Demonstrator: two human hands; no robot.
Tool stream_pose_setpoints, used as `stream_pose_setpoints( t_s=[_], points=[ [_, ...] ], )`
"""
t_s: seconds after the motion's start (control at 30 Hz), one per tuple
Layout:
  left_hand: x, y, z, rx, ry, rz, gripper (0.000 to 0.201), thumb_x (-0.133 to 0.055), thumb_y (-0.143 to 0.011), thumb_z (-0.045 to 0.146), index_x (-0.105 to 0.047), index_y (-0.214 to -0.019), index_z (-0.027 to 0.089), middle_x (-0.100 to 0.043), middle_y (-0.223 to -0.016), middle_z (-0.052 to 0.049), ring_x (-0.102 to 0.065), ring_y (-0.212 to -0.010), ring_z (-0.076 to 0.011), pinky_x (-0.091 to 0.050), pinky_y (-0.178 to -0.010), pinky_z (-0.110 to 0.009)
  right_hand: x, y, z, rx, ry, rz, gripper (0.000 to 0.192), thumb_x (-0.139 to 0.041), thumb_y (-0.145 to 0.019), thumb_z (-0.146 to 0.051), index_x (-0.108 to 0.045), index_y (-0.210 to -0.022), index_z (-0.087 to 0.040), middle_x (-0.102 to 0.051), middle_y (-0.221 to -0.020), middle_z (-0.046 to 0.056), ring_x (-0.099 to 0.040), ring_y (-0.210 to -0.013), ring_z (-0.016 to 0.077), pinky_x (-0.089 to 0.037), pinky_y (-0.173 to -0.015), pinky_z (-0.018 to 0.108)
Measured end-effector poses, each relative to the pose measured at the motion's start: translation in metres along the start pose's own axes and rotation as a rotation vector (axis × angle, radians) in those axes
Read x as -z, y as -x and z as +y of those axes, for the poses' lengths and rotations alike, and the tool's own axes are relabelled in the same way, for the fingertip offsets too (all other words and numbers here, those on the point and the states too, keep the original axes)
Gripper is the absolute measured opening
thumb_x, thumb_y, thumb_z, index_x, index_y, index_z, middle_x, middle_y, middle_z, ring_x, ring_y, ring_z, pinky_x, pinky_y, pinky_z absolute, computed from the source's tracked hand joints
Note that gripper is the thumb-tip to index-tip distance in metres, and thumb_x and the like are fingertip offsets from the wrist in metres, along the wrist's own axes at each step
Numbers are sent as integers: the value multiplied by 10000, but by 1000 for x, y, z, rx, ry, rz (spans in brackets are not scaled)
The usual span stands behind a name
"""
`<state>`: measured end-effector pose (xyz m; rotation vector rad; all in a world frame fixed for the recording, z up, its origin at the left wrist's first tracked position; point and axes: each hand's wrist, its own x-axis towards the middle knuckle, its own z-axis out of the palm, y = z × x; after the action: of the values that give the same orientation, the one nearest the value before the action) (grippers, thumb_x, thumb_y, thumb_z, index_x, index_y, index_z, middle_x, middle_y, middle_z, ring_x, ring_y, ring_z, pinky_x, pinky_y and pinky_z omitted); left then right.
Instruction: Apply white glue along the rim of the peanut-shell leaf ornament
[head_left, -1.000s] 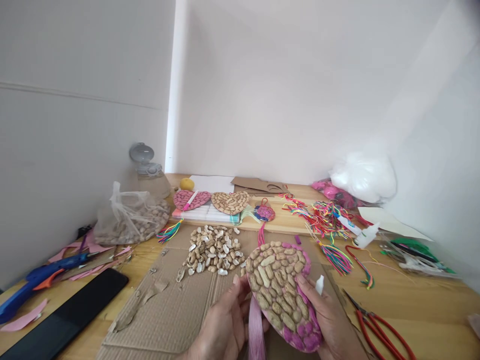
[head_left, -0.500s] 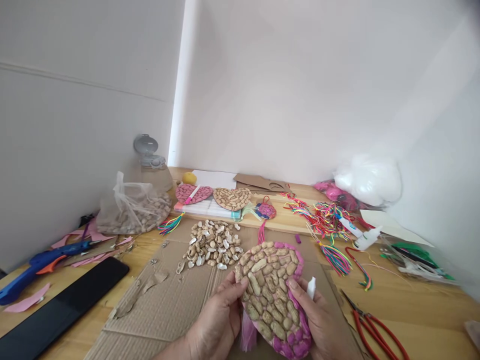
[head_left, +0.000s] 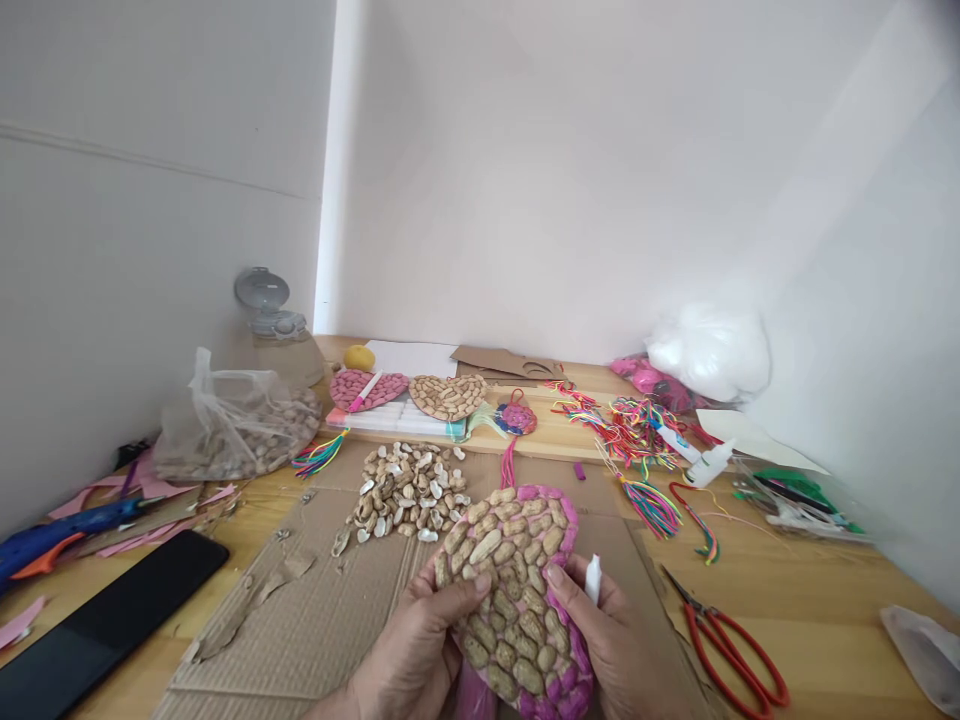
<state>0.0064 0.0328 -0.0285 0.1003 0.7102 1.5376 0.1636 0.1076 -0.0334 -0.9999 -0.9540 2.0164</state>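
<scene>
Between my hands is a heart-shaped peanut-shell plaque (head_left: 514, 610), held over the cardboard sheet. Its shells are natural tan, with purple-coloured ones along the right edge and bottom. My left hand (head_left: 409, 645) is closed on its left side, thumb lying on the shells. My right hand (head_left: 619, 640) grips the purple right edge, thumb on top; the white end of a marker (head_left: 593, 578) sticks up from behind that thumb. A purple tassel (head_left: 475, 690) hangs below the left part. A heap of empty peanut shells (head_left: 409, 492) lies just beyond my left hand.
Red-handled scissors (head_left: 724, 640) lie right of the cardboard (head_left: 292, 600). A phone (head_left: 124, 620) and blue glue gun (head_left: 67, 535) are at left. Two finished hearts (head_left: 448, 396) rest on a marker case (head_left: 397, 425). Coloured cords (head_left: 645, 430) and glue bottles (head_left: 709, 463) lie at right.
The view has turned slightly right, so the table things appear further left. My left thumb has slid inward over the shells. Both hands still hold the plaque.
</scene>
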Motion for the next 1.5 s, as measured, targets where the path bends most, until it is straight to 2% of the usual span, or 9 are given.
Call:
stream_pose_setpoints(
  t_s=[0.27, 0.43, 0.63, 0.8, 0.93, 1.03, 1.23, 1.4, 1.5],
  points=[
    [1, -1, -2, 41, 0, 55, 817, -761, -796, 132, -386, -1517, 209, -666, -1313, -173, -667, -1158, -343, -510, -1038, -495, 6, 0, -6, 121, 171, -93, 411, -767, -807, -459, -704, -1108, -186, -742, -1071, 79, -684, -1007, 253, -520, -934, 389],
    [6, -5, 2, -23, -57, 104, 769, -765, -809, 172, -414, -1494, 188, -653, -1335, -168, -669, -1162, -316, -509, -1049, -459, 29, -8, -24, 266, 326, 222, 592, -774, -768, -529, -612, -1248, -224, -717, -974, 55, -641, -792, 190, -433, -517, 224],
    [1, -4, 4, -57, -46, 68, 760, -741, -826, 159, -397, -1501, 229, -646, -1357, -137, -654, -1190, -289, -492, -1064, -429, 43, -13, -35, 351, 412, 244, 510, -714, -796, -594, -687, -1113, -196, -687, -1048, 85, -618, -933, 212, -477, -612, 246],
    [-5, -2, 6, -130, -18, 32, 868, -735, -817, 129, -294, -1550, 277, -641, -1365, -127, -636, -1216, -288, -467, -1079, -426, 33, -2, -37, 341, 650, 61, 606, -563, -900, -634, -592, -1362, -242, -598, -688, -5, -492, -544, 124, -417, -533, 256],
    [-7, 0, 5, -162, -16, 12, 903, -761, -793, 146, -292, -1554, 271, -620, -1386, -147, -612, -1244, -313, -453, -1086, -447, 23, 6, -39, 378, 659, 97, 604, -540, -911, -638, -565, -1395, -277, -652, -807, 18, -510, -634, 139, -450, -595, 255],
    [-8, 2, 3, -184, -5, -36, 868, -775, -782, 168, -347, -1530, 264, -613, -1393, -148, -596, -1263, -313, -447, -1092, -441, 8, 17, -42, 385, 523, -17, 639, -580, -910, -592, -415, -1461, -313, -672, -884, 24, -533, -607, 133, -420, -514, 238],
    [-5, 1, 0, -204, -48, -110, 677, -798, -775, 228, -538, -1399, 269, -642, -1361, -120, -601, -1256, -312, -460, -1079, -424, -24, 38, -46, 412, 382, -285, 268, -583, -953, -474, -666, -959, -219, -603, -676, 13, -532, -538, 93, -398, -518, 209],
    [-3, 0, 1, -320, -82, -134, 602, -844, -731, 253, -623, -1291, 242, -673, -1314, -119, -591, -1264, -329, -458, -1085, -435, -36, 45, -49, 654, 371, -276, 554, -736, -827, -478, -589, -1338, -324, -653, -978, 84, -648, -780, 194, -526, -604, 277],
    [-4, 2, -1, -317, -65, -140, 641, -864, -701, 257, -624, -1295, 258, -686, -1294, -106, -580, -1279, -332, -451, -1091, -457, -42, 51, -44, 853, 452, -142, 382, -640, -906, -471, -656, -1245, -296, -656, -806, 56, -615, -652, 162, -516, -563, 248]
  ],
)
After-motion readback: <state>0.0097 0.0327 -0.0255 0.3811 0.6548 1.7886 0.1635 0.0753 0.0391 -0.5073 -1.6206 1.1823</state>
